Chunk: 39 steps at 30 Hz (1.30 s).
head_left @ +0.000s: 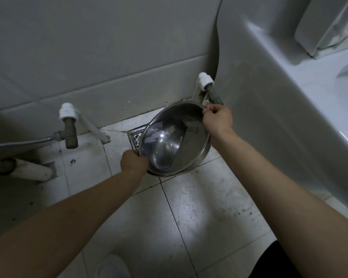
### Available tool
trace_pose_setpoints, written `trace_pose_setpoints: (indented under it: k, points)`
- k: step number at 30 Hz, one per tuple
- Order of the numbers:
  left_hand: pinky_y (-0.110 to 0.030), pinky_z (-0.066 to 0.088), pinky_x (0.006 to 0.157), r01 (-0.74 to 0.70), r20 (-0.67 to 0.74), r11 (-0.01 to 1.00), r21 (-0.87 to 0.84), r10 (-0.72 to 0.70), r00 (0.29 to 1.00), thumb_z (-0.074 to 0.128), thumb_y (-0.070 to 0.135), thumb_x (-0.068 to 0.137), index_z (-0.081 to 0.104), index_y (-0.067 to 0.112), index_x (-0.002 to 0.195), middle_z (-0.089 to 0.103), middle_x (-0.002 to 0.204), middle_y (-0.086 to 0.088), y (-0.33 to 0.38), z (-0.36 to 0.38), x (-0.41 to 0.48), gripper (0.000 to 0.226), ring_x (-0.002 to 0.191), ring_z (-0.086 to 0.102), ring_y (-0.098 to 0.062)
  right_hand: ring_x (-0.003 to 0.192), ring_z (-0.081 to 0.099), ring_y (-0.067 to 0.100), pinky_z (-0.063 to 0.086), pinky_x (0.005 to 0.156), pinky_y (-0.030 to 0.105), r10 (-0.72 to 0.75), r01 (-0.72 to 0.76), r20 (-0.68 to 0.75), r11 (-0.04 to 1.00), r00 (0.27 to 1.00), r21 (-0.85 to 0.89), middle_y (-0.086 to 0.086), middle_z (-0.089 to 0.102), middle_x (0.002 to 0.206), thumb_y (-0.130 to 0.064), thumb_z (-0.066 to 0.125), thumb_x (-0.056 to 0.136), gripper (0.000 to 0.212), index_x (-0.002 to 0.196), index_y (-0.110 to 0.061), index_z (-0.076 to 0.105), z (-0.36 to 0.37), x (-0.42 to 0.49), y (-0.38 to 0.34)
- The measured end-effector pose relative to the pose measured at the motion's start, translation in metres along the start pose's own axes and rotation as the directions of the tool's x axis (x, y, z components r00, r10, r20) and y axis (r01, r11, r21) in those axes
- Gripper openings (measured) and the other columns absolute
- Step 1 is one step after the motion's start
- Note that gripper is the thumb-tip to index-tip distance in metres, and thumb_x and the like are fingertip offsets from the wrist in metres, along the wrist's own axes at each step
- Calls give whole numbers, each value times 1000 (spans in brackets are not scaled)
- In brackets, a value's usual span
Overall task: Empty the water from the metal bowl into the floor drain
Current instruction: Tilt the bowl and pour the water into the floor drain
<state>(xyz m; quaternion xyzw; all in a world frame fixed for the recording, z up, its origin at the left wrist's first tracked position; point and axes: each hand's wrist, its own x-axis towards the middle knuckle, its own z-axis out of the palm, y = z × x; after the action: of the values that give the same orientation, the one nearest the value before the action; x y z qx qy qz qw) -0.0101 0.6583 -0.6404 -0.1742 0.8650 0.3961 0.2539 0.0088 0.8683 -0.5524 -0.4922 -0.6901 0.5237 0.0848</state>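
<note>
Metal bowl (pixel 175 140) sits tilted in both my hands, low over the tiled floor (pixel 199 207), its rim dipping toward ten o'clock, where the floor drain (pixel 135 135) shows just beside and partly under it. My left hand (pixel 133 160) pinches the rim at seven o'clock; my right hand (pixel 218 118) clamps it at one o'clock. Water pools in the bowl's lower side. A toilet (pixel 289 81) stands at three o'clock.

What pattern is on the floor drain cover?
A shiny metal openwork lattice on the floor drain cover, seen in the head view.
</note>
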Motion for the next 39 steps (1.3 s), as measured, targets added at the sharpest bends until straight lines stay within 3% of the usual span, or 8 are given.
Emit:
trace_pose_setpoints:
  k: [5,11,16,20,24,28,32,39]
  points:
    - [-30,48,63,-16,-1,1000,-2,16,1000,57,-3,86,59,4,72,50,60,-9,-3,-1,2,15,63,54,-25,95,60,20,51,100,36,6,-6,-5,1000,1000,15,6,67,100,-12,54,98,20,107,-6,70,1,0,-1]
    - [-29,46,58,-6,7,1000,-4,6,1000,56,-2,87,64,-6,81,50,62,-9,-2,-2,0,10,61,52,-22,100,61,20,51,100,33,-7,7,-5,1000,1000,21,2,65,99,-11,54,97,21,108,-7,71,0,-3,0]
    - [-30,43,57,-7,5,1000,16,7,1000,56,-2,88,55,6,65,49,59,-7,-2,-1,-2,24,56,50,-19,108,61,21,48,106,37,0,0,3,1000,1000,20,4,68,109,-12,54,98,23,114,-9,70,-2,-6,-3]
    - [-27,43,54,-12,9,1000,21,12,1000,57,1,90,65,-8,86,47,59,-6,-2,-1,-4,13,55,48,-18,111,61,23,48,107,40,7,-7,5,1000,1000,19,5,67,113,-12,54,98,22,113,-8,70,-2,-8,-6]
    - [-25,39,51,-21,13,999,41,20,1000,54,-4,87,65,-12,93,46,59,-7,-2,-3,-4,15,55,47,-18,106,61,22,49,106,40,9,-9,11,1000,1000,16,4,66,108,-13,54,99,20,110,-8,70,-2,-10,-7]
    - [-30,44,60,-21,12,999,40,21,1000,53,-5,87,63,-16,96,43,57,-5,-4,-4,-3,17,57,47,-20,109,60,21,48,107,38,-1,1,4,1000,1000,8,2,65,109,-12,54,98,21,112,-7,69,-2,-12,-7]
    - [-29,44,59,-25,15,999,27,25,1000,55,-4,87,65,-13,95,47,60,-6,-5,-5,-3,16,58,49,-19,109,62,25,48,107,38,-8,8,1,1000,1000,16,3,64,102,-11,54,98,21,110,-2,69,-1,-16,-11]
    - [-27,44,59,-28,15,999,21,28,999,56,-5,85,66,-14,95,47,58,-6,-7,-5,-1,16,59,51,-20,116,61,25,46,109,35,-11,11,-2,1000,1000,29,11,68,122,-8,53,99,22,114,-2,69,-1,-23,-15]
